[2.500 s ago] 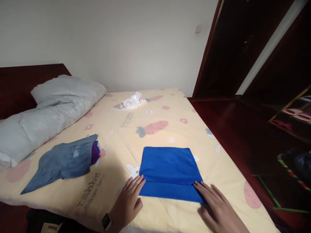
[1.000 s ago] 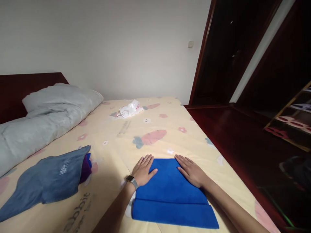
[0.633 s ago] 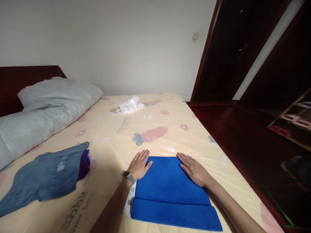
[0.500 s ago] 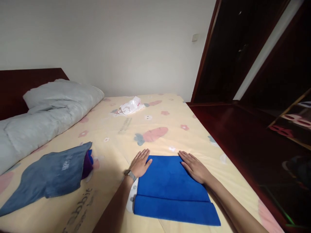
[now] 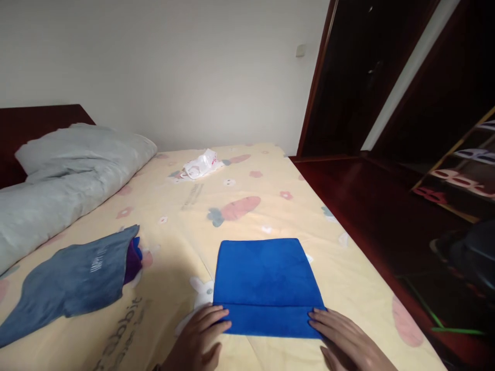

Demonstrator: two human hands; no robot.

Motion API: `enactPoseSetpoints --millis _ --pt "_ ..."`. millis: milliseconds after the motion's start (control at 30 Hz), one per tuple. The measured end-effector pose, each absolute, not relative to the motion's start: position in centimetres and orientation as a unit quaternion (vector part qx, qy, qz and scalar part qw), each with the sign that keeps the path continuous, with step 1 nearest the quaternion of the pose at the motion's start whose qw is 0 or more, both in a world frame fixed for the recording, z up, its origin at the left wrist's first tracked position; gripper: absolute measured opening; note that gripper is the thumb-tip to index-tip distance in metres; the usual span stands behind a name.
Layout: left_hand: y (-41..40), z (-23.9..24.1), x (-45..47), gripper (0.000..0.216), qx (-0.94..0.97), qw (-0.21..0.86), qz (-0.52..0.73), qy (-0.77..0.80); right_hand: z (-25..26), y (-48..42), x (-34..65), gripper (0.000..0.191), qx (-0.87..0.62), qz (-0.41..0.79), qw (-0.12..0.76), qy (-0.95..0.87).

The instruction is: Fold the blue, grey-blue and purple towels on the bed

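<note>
A blue cloth [image 5: 266, 270] lies flat on the bed in front of me, its near edge folded over into a strip. My left hand [image 5: 199, 335] rests its fingertips on the left end of that strip, the thumb apart and off the cloth. At the opposite end, the fingers of my right hand [image 5: 348, 337] lie on the strip's right corner, with the thumb below the near edge. Both hands look open. To the left is a grey-blue cloth [image 5: 77, 278] with white lettering; purple and blue fabric [image 5: 132, 260] sticks out from its right end.
A patterned yellow sheet [image 5: 174, 268] covers the bed. Toward the wall sits a crumpled white plastic bag [image 5: 201, 165]. A grey quilt [image 5: 85, 170] is heaped at the left by the dark headboard [image 5: 42, 129]. Beyond the right bed edge stands a shoe rack [image 5: 444, 159] with slippers.
Both hands have drawn back toward me from the cloth's far corners to its near folded strip. The cloth's near strip now looks straighter and narrower. The view has shifted slightly right.
</note>
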State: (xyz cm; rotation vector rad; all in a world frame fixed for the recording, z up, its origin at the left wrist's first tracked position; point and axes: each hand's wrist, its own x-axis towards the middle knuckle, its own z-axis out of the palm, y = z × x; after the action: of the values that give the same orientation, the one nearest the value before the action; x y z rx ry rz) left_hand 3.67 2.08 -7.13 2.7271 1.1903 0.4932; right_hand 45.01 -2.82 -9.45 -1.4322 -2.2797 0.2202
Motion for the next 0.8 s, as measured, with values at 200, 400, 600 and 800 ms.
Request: enactPoseSetpoints --millis 200,400,600,800 --pt "3.6 -8.7 2.4 0.054 0.855 0.069 0.240 0.454 -10.9 -1.2 45.7 0.044 -0.539 0.095 0.258 -0.797" --pt "3.6 -7.6 3.0 0.029 0.778 0.181 0.276 0.534 -9.7 -0.1 45.1 0.038 -0.601 0.236 0.344 -0.682" --pt "5.5 -8.1 4.9 0.035 0.694 0.240 0.336 0.590 -8.9 2.2 44.0 0.047 -0.644 0.287 0.386 -0.596" --pt "6.1 -8.3 6.3 0.047 0.691 0.190 0.385 0.581 -8.9 3.3 43.2 0.055 -0.702 0.272 0.332 -0.569"
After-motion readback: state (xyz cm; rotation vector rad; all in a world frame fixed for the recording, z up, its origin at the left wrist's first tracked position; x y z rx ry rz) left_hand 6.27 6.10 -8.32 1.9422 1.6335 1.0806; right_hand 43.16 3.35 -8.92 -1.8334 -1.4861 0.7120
